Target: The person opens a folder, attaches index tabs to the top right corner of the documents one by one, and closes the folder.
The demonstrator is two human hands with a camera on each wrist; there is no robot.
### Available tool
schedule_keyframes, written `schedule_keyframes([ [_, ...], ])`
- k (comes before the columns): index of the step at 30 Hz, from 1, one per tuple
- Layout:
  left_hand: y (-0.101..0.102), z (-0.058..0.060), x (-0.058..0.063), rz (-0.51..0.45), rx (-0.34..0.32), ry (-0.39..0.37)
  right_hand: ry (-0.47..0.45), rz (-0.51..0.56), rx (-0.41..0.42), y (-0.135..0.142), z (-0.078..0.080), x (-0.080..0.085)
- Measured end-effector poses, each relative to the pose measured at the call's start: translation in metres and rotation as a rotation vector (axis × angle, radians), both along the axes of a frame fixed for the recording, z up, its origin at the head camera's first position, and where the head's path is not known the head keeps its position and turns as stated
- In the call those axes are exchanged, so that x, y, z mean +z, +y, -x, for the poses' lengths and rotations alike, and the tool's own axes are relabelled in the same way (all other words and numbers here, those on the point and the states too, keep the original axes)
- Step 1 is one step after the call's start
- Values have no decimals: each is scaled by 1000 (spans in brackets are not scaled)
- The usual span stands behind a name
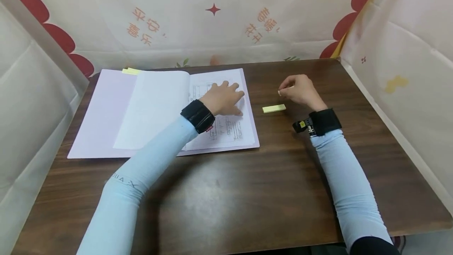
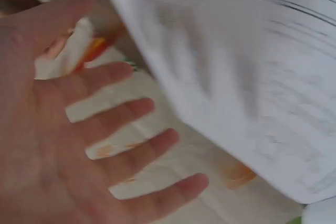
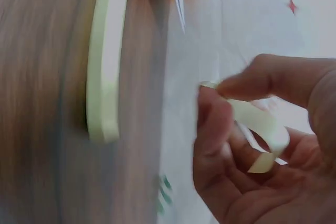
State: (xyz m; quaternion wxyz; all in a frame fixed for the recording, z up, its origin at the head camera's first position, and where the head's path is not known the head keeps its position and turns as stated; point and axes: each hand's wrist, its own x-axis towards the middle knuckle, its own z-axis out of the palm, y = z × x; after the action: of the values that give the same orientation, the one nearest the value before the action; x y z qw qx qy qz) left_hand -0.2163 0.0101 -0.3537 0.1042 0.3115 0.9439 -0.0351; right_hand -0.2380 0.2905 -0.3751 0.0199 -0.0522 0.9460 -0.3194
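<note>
My left hand (image 1: 223, 98) is spread with straight fingers over the printed right-hand page (image 1: 230, 129) of an open folder (image 1: 95, 117). In the left wrist view a gap shows between those fingers (image 2: 157, 145) and the page. Between thumb and fingertips, my right hand (image 1: 300, 89) pinches a pale yellow sticky tab (image 3: 257, 121), whose free end curls toward the palm. Just left of and below that hand, a thin pad of yellow sticky tabs (image 1: 274, 108) lies on the table.
A blank white page (image 1: 155, 105) covers the folder's middle. Yellow tabs (image 1: 131, 71) stick out at its top left edge. The brown wooden table (image 1: 276, 192) is bordered by pale patterned cloth (image 1: 212, 30) at the back and both sides.
</note>
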Motion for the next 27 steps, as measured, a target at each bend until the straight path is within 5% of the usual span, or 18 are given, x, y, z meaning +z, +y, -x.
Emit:
schedule_keyframes([
  [6, -8, 4, -20, 0, -1, -70, -61, 109, 7, -46, 32, -16],
  [14, -8, 4, -33, 33, -23, -103, -164, 407, -48, -85, 88, -31],
  [19, -7, 5, -35, 28, -33, -103, -237, 383, -112, -101, 105, -37],
  [27, -2, 4, -34, 44, -25, -90, -225, 355, -188, -128, 118, -40],
])
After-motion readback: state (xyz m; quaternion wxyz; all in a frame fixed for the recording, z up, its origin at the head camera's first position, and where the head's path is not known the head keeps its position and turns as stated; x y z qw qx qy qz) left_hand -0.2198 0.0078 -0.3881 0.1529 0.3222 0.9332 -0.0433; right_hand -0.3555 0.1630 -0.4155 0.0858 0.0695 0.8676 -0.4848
